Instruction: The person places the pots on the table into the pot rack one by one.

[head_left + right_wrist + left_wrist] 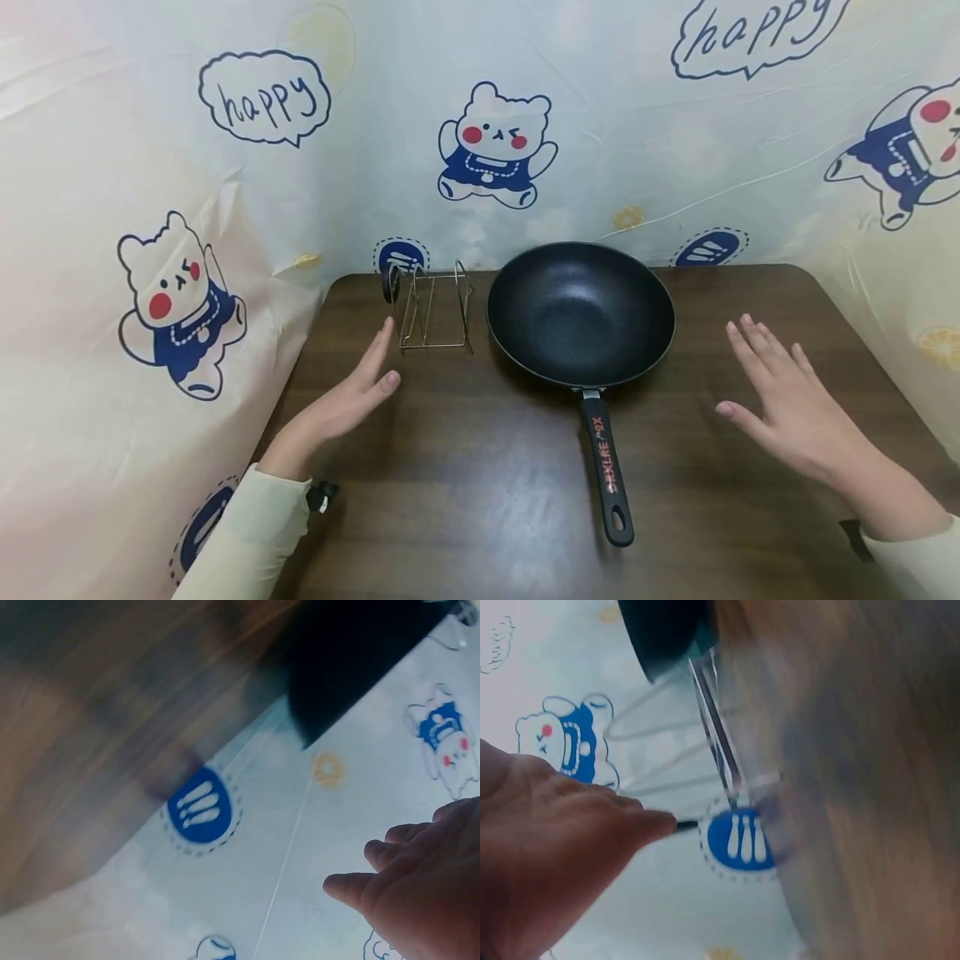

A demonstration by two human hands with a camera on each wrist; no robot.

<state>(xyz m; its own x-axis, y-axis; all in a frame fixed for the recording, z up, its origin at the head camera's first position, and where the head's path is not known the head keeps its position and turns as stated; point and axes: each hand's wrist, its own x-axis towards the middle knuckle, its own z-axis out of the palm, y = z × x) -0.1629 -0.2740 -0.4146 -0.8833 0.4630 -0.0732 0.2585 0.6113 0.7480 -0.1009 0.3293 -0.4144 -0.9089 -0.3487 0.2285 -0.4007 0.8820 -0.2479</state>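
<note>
A black frying pan (581,312) lies on the brown table, its handle (606,475) with red lettering pointing toward me. To its left stands a wire rack (433,312) with a black round piece at its left end. My left hand (341,412) is held in the air just in front of the rack, fingers straight, holding nothing. On the other side, my right hand (795,408) hovers to the right of the pan with its fingers extended and no contact. The left wrist view shows the rack (718,731) blurred beyond the hand; the right wrist view shows the pan (345,660) as a dark shape.
The brown wooden table (465,508) has rounded far corners. Behind and beside it hangs a pale curtain (615,108) printed with bears and "happy" bubbles, close to the table's back edge.
</note>
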